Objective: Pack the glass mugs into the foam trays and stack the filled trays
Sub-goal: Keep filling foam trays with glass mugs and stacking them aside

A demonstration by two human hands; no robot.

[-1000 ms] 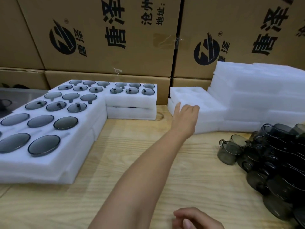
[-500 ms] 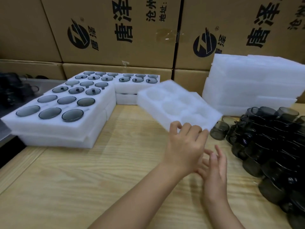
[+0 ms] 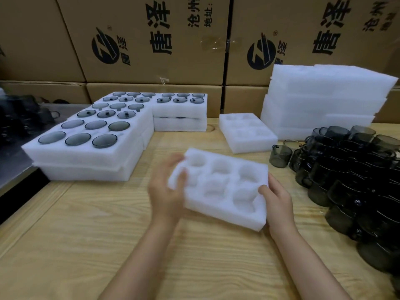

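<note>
An empty white foam tray [image 3: 223, 187] with six round pockets is held over the middle of the wooden table [image 3: 75, 239]. My left hand [image 3: 166, 191] grips its left edge, thumb over the rim. My right hand [image 3: 276, 200] holds its right edge with curled fingers. A heap of dark smoked glass mugs [image 3: 355, 176] lies on the table to the right. Filled trays [image 3: 86, 139] with mugs set in them are stacked at the left and behind [image 3: 179, 105].
Another empty foam tray [image 3: 246, 133] lies behind the held one, next to a tall pile of blank foam trays [image 3: 324, 98] at the back right. Printed cardboard boxes [image 3: 151, 40] wall off the rear. A dark ledge [image 3: 13, 169] borders the table's left edge.
My left hand pulled an empty tray off the pile and brought it toward me. My right hand rose and took hold of its right edge. The tray now sits lower, between both hands.
</note>
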